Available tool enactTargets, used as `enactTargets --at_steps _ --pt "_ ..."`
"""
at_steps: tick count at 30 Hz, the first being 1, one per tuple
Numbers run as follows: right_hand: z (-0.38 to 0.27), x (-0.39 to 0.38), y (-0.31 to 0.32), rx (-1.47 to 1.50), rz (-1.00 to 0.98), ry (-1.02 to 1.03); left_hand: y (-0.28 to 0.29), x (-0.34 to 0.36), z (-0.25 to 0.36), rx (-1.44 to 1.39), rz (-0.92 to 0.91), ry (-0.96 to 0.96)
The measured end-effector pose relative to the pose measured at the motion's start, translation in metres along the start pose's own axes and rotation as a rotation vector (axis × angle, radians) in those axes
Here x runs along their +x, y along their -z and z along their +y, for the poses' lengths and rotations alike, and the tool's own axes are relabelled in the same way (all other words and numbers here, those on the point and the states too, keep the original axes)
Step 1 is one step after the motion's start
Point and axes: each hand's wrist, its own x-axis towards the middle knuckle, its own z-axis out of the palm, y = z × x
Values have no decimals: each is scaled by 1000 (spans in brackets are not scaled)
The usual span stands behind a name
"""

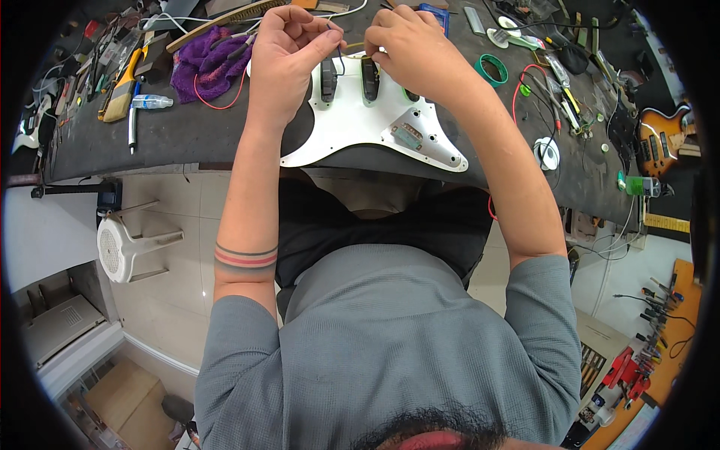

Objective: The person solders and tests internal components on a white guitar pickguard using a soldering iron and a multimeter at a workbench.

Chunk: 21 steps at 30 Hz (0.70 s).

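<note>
A white guitar pickguard (349,133) lies on the dark desk (199,139), right in front of the person, with its back side up and its wide end near the desk's front edge; two long black pickups (370,81) stand up from it side by side, and part of another black one peeks out under the right hand (411,49); a small switch (409,136) sits on the wide end.

The left hand (295,43) is above the left pickup, with its thumb and pointing finger pinching a thin dark wire (341,63) that hangs down in a bend; the right hand is over the other side, with its fingers curled in close by a yellow wire (354,46); I cannot tell if they pinch it, since the hand hides the tips.

To the left are a crumpled purple cloth (204,66), a small clear bottle (154,101), a pen (133,124) and a paintbrush (120,97) with a yellow handle; to the right, near the right forearm, is a green ring (480,70); a white stool (115,250) is on the floor at the left.
</note>
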Motion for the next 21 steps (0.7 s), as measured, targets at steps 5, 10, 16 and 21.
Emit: enactTargets --at_steps 5,10,16,21 --pt "1 1 13 268 98 -93 1 1 2 10 -27 9" --pt "-4 7 36 534 179 -244 -5 1 7 48 -34 10" --pt "0 10 46 683 318 -282 -6 5 8 103 -43 -19" --pt "4 13 57 589 426 -200 -7 6 7 114 -37 1"
